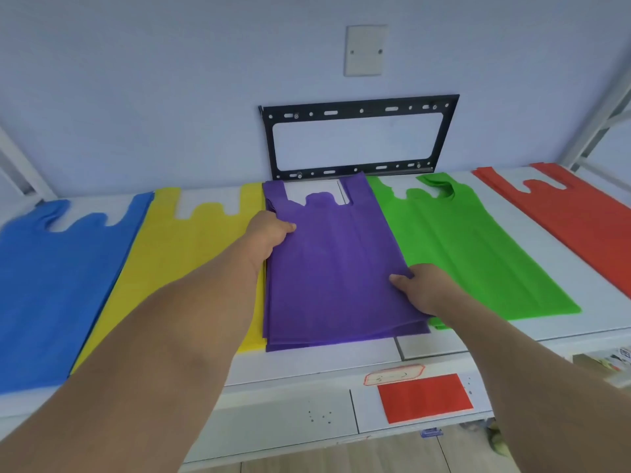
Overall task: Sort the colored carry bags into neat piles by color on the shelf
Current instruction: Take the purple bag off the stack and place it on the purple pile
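Five flat piles of carry bags lie side by side on the white shelf (pixel 444 346): blue (pixel 51 285), yellow (pixel 177 261), purple (pixel 334 268), green (pixel 471 247) and red (pixel 580 220). My left hand (pixel 269 233) pinches the left edge of the purple pile near its handles, thumb on top. My right hand (pixel 421 288) grips the right edge of the purple pile lower down, thumb on top and fingers tucked under the edge. The purple pile overlaps the yellow pile's right edge and touches the green one.
A black metal bracket (pixel 358 138) is fixed to the wall right behind the purple pile, with a white blank plate (pixel 366 50) above it. A red card (pixel 425 397) and a small label sit on the shelf's front ledge. Shelf uprights stand at both sides.
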